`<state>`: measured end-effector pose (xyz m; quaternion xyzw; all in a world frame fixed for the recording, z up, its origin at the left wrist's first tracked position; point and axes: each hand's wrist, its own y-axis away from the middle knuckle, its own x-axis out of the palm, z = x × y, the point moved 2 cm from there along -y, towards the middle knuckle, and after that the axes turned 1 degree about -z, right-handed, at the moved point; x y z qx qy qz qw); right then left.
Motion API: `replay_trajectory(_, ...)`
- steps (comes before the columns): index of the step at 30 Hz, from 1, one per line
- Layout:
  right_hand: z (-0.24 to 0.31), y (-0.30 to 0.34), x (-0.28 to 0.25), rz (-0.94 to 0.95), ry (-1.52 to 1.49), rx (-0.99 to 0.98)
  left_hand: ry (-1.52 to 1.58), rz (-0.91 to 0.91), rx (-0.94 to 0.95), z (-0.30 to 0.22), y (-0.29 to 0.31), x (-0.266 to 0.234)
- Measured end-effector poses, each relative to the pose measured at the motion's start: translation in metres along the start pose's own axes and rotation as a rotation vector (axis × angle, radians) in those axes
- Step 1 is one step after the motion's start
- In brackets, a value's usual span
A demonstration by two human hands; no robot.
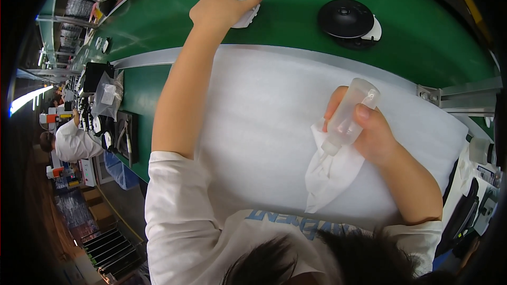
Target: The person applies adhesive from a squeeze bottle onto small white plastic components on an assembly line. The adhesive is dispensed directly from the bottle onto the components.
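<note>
My left hand reaches far forward onto the green conveyor belt and grips a flat white plastic part. My right hand holds a clear plastic squeeze bottle tilted nozzle-down, together with a white cloth that hangs below it. Both are over a white foam sheet that covers the bench in front of me.
A round black disc on a white base lies on the belt to the right of my left hand. A metal rail runs at the right. Another seated person in white works at the far left beside bagged parts.
</note>
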<state>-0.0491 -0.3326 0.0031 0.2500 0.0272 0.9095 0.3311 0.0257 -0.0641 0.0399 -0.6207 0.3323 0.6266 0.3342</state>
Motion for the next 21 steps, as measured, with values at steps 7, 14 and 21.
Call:
replay_trajectory(7, -0.003, -0.001, 0.000, -0.002, -0.017, -0.001, 0.096, -0.224, 0.184, -0.003, 0.055, -0.013)
replay_trajectory(14, 0.003, 0.000, 0.002, -0.052, -0.009, -0.032, 0.507, 0.032, 0.581, 0.004, 0.167, 0.030)
replay_trajectory(21, 0.005, -0.004, -0.009, -0.012, -0.042, 0.042, 0.571, 0.094, 0.721, 0.010, 0.153, 0.034)
